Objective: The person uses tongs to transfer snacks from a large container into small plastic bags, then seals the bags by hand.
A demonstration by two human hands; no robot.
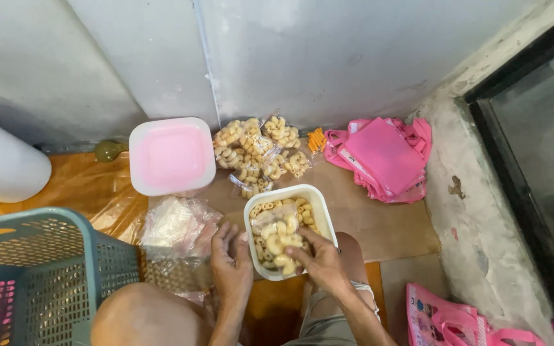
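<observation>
A white rectangular tub [320, 204] of pale curled snack pieces [270, 245] rests on my lap. My right hand [318, 259] reaches into the tub, its fingers pinched on a few pieces beside a small clear bag [269, 220] lying in the tub. My left hand [231, 263] rests at the tub's left rim with fingers spread, holding nothing that I can see. Several filled clear bags of the same snack [259, 154] lie in a pile just beyond the tub. A stack of empty clear bags [176, 225] sits left of my left hand.
A white lidded container with a pink top [171, 156] stands beyond the empty bags. A teal perforated basket [40, 269] is at the left, a white cylinder [1, 160] behind it. Pink cloth bags [385, 157] lie right of the pile, and more pink bags [456, 320] at bottom right.
</observation>
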